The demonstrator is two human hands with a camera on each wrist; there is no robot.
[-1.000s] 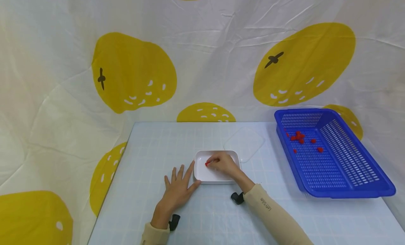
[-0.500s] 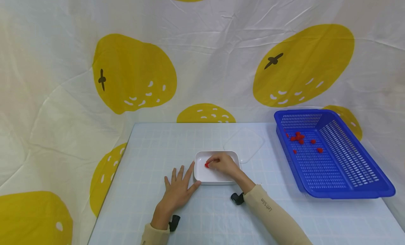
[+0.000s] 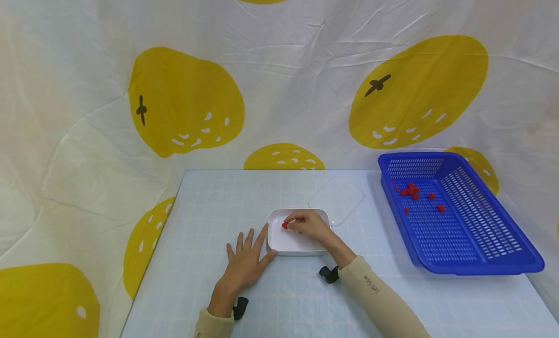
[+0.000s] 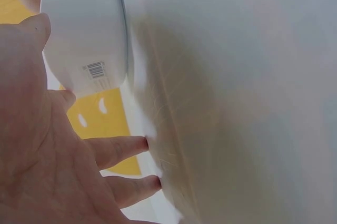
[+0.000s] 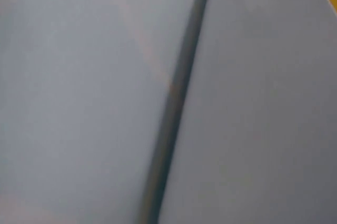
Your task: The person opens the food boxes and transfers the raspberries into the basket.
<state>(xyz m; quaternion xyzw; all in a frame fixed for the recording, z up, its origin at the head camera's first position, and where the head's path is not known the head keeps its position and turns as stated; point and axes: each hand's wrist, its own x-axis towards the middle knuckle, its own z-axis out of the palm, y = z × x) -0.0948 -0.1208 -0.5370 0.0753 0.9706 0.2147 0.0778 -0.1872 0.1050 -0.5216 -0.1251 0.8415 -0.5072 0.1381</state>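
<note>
Pinching red piece (image 3: 285, 225) in my right hand (image 3: 309, 225) over white dish (image 3: 277, 243); left hand (image 3: 247, 260) flat, steadying; weak pinch risks dropping, I judge.

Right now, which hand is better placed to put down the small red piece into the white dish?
The right hand: it already pinches the red piece over the white dish. The left hand lies flat on the table, its fingers against the dish's left side, probably steadying it.
</note>
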